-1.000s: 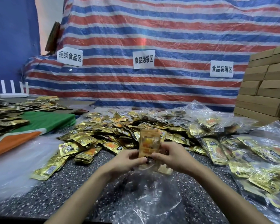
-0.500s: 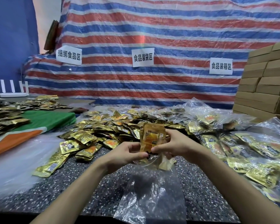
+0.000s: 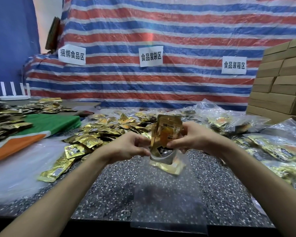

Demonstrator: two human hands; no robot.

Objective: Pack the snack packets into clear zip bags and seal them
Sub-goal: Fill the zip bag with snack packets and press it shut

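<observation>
My right hand [image 3: 194, 138] grips a small stack of gold snack packets [image 3: 166, 134] held upright, their lower ends inside the mouth of a clear zip bag [image 3: 167, 194]. My left hand [image 3: 126, 147] pinches the left edge of the bag's mouth beside the packets. The bag hangs down flat from my hands toward the table's near edge. A big loose pile of gold packets [image 3: 99, 132] lies on the speckled table [image 3: 109, 194] just beyond my hands.
Filled clear bags of packets [image 3: 280, 151] lie heaped at the right, with stacked cardboard boxes [image 3: 280, 89] behind them. A green and orange cloth [image 3: 46, 127] and more packets [image 3: 5, 124] are at the left. A striped tarp [image 3: 161, 31] with paper signs hangs behind.
Both hands have risen with the packets and bag mouth. The bag, crumpled on the table before, now hangs stretched out flat below my hands.
</observation>
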